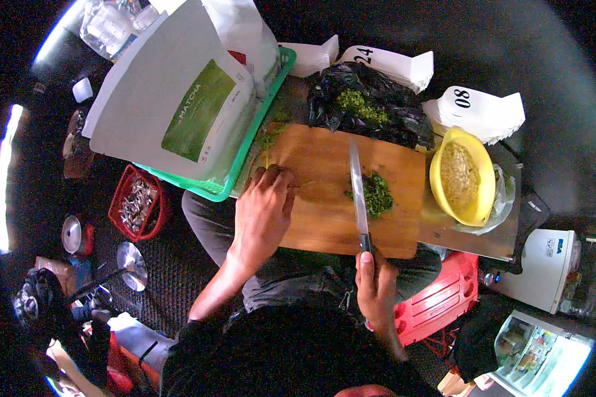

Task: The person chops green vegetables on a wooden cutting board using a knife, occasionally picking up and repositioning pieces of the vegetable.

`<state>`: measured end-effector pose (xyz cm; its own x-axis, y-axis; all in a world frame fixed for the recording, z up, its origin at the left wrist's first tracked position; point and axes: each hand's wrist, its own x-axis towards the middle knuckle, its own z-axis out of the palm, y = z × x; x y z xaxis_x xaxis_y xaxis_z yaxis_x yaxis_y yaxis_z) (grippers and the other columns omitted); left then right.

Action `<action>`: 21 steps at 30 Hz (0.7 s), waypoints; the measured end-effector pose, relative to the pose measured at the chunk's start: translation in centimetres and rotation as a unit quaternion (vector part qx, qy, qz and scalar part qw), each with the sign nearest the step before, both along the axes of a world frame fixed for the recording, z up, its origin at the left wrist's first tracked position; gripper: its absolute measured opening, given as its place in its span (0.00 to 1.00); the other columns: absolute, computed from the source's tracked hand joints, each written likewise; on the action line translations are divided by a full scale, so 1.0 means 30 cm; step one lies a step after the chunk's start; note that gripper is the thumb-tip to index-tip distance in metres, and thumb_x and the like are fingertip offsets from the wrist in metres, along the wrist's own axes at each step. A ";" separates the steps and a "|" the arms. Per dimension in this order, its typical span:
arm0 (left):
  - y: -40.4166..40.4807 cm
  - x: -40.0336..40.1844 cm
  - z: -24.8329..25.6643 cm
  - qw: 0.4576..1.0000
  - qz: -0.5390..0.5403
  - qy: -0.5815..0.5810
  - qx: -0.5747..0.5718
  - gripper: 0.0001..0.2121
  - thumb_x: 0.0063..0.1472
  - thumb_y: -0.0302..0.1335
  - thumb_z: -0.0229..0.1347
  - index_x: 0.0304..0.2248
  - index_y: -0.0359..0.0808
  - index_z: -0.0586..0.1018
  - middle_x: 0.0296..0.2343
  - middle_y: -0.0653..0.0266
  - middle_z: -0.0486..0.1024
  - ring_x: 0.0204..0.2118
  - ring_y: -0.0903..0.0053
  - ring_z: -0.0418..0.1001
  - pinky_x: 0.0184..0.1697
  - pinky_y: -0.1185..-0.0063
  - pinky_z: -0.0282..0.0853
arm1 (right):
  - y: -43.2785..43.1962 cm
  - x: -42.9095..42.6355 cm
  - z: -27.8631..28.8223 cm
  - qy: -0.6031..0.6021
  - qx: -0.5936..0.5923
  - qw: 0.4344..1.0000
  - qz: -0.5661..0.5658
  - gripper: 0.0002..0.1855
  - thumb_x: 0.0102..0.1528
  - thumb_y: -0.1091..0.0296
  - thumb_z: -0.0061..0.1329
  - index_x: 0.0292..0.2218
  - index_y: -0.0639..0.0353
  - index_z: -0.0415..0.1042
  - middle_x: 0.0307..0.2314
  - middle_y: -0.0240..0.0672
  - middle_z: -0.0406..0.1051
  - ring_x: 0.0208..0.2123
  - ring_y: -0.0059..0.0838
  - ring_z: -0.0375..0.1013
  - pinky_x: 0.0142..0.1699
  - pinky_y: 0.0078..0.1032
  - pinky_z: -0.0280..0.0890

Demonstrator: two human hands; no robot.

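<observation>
My right hand (376,283) grips the black handle of a kitchen knife (358,191). Its long blade points away from me over the wooden cutting board (323,223). Chopped green herbs (379,196) lie in a small heap just right of the blade. At the board's left edge, my left hand (265,211) has its fingers curled down beside a thin green herb sprig (270,139). The fingertips are partly hidden, so whether they hold the stem is unclear.
A black plastic bag (328,94) with chopped greens (360,106) lies behind the board. A yellow bowl (438,173) of pale, shredded-looking food stands right. To the left is a green basket (243,164) with large white packages (144,99). A red basket (113,213) sits lower left.
</observation>
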<state>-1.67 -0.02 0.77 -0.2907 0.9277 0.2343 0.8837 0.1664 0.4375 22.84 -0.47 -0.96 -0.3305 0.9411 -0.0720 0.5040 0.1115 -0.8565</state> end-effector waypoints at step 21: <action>0.022 0.044 -0.032 0.994 -0.077 -0.080 0.010 0.07 0.52 0.25 0.60 0.33 0.36 0.79 0.34 0.61 0.75 0.41 0.62 0.71 0.44 0.68 0.67 | -0.024 -0.073 0.061 -0.137 -0.038 0.986 0.089 0.15 0.66 0.61 0.40 0.36 0.64 0.70 0.23 0.54 0.71 0.26 0.58 0.70 0.31 0.47 0.62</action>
<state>-0.35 0.64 -0.18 -0.1808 0.9598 0.2147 0.8164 0.0247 0.5769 20.65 -1.19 0.86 -0.4482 0.8587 -0.2486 0.6956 0.1603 -0.7003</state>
